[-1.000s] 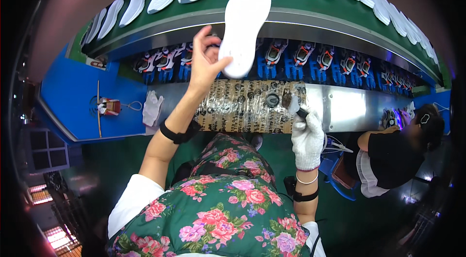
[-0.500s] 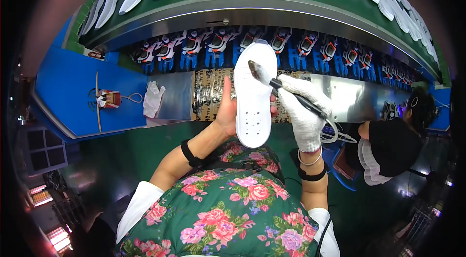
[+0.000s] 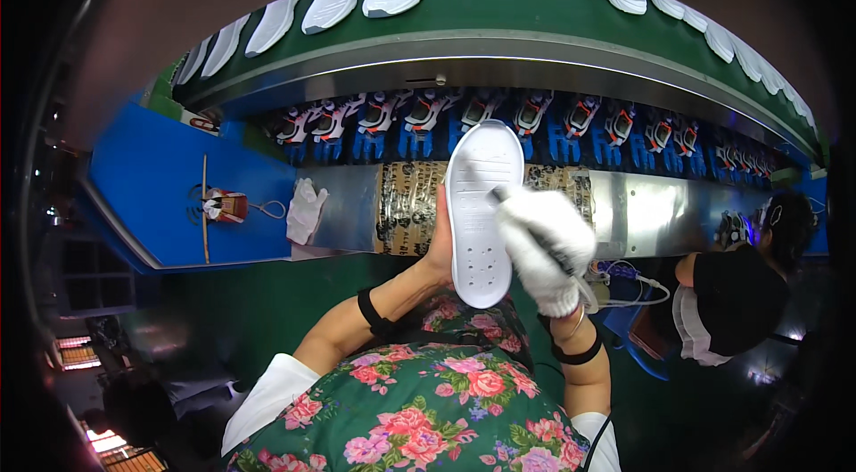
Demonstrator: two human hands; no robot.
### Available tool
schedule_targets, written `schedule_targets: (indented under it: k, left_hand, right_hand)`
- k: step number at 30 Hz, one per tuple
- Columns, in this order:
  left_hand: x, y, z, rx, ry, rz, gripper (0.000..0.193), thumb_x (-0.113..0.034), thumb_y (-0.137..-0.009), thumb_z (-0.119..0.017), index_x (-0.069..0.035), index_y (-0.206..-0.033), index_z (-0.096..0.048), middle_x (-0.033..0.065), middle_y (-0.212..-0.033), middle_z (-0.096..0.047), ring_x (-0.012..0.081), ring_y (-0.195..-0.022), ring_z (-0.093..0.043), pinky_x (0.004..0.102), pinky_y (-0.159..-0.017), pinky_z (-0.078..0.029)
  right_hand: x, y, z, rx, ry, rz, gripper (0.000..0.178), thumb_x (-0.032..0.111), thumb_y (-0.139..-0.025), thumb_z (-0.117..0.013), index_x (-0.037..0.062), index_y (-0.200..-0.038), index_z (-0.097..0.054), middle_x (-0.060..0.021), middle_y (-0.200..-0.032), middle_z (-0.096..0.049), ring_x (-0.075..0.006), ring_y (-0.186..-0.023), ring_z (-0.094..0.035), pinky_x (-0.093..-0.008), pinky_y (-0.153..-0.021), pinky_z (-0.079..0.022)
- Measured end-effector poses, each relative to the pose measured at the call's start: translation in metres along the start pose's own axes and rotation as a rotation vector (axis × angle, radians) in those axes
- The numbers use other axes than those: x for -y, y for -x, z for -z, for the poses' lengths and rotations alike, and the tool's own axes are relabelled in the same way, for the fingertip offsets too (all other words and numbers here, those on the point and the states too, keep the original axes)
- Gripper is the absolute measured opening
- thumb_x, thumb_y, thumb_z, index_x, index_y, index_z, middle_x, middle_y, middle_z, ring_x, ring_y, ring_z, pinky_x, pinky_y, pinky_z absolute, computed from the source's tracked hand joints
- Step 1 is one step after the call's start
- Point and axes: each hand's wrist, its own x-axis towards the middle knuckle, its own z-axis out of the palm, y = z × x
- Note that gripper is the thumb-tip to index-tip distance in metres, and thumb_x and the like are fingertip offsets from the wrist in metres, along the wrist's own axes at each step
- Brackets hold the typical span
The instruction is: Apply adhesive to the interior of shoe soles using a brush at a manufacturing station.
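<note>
My bare left hand (image 3: 440, 245) holds a white shoe sole (image 3: 482, 240) upright in front of me, gripping it by its left edge. The fingers behind the sole are hidden. Small holes dot the sole's near end. My right hand (image 3: 548, 245), in a white knit glove, is closed round a brush with a black handle (image 3: 497, 195) and a pale tube trailing from it. The brush's tip is smeared by motion over the sole's upper half, so I cannot tell whether it touches.
Beyond a metal ledge (image 3: 642, 213) with taped cardboard (image 3: 406, 213) stand shoe uppers (image 3: 432, 110) on blue holders. Above, a green belt (image 3: 499, 4) carries white soles. On the left are a blue table (image 3: 134, 196) and a crumpled white glove (image 3: 306, 212). A co-worker (image 3: 740, 285) sits at right.
My right hand, with the brush, has turned and shifted over the sole, and it is now blurred. My left hand still holds the sole. The whole view has tilted, moving the scene downward.
</note>
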Motion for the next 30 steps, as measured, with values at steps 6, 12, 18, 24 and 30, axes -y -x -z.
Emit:
schedule_targets:
  k: [6,12,18,24,30]
  left_hand:
    - [-0.008,-0.007,-0.027,-0.347,0.07,-0.005,0.104,-0.088,-0.085,-0.011,-0.009,-0.146,-0.04,0.0137,-0.116,-0.064,0.0271,-0.088,-0.069,0.0396,-0.079,-0.058]
    - [-0.019,-0.026,0.032,0.297,0.166,0.017,0.099,-0.085,-0.088,-0.022,-0.012,-0.156,-0.025,0.0157,-0.146,-0.048,0.0301,-0.13,-0.053,0.0467,-0.11,-0.043]
    - [-0.027,-0.037,0.039,0.424,0.119,-0.007,0.11,-0.094,-0.078,-0.026,-0.009,-0.147,-0.038,0.021,-0.13,-0.058,0.0314,-0.116,-0.062,0.048,-0.1,-0.051]
    - [-0.027,-0.035,0.013,0.2,0.035,0.088,0.101,-0.091,-0.081,-0.03,-0.004,-0.127,-0.053,0.0189,-0.097,-0.064,0.0281,-0.086,-0.068,0.0428,-0.077,-0.059]
    - [-0.032,-0.04,0.018,0.102,-0.05,0.093,0.114,-0.101,-0.065,-0.036,0.003,-0.106,-0.055,0.0144,-0.089,-0.062,0.0275,-0.081,-0.065,0.0383,-0.07,-0.057]
  right_hand:
    - [0.0,0.0,-0.009,0.142,0.142,0.239,0.027,-0.001,-0.072,-0.077,0.0043,-0.098,-0.074,-0.0127,-0.095,-0.073,-0.0294,-0.084,-0.07,-0.0356,-0.077,-0.055]
    - [-0.019,-0.009,0.002,-0.03,0.09,0.143,0.025,0.0,-0.077,-0.074,0.0044,-0.101,-0.074,-0.0152,-0.102,-0.073,-0.0287,-0.089,-0.07,-0.0371,-0.082,-0.056]
    - [-0.017,0.0,0.002,0.203,-0.195,0.103,0.025,0.003,-0.074,-0.078,0.0035,-0.099,-0.074,-0.0124,-0.103,-0.074,-0.0259,-0.087,-0.071,-0.0353,-0.079,-0.055]
    - [-0.009,0.014,0.004,0.306,0.132,0.265,0.034,0.006,-0.075,-0.076,0.0075,-0.109,-0.073,-0.0111,-0.106,-0.073,-0.0294,-0.092,-0.07,-0.0383,-0.083,-0.056]
    - [-0.012,0.013,0.011,0.149,0.035,0.092,0.026,0.003,-0.072,-0.079,0.0063,-0.097,-0.076,-0.0126,-0.098,-0.074,-0.0281,-0.087,-0.071,-0.0357,-0.075,-0.056]
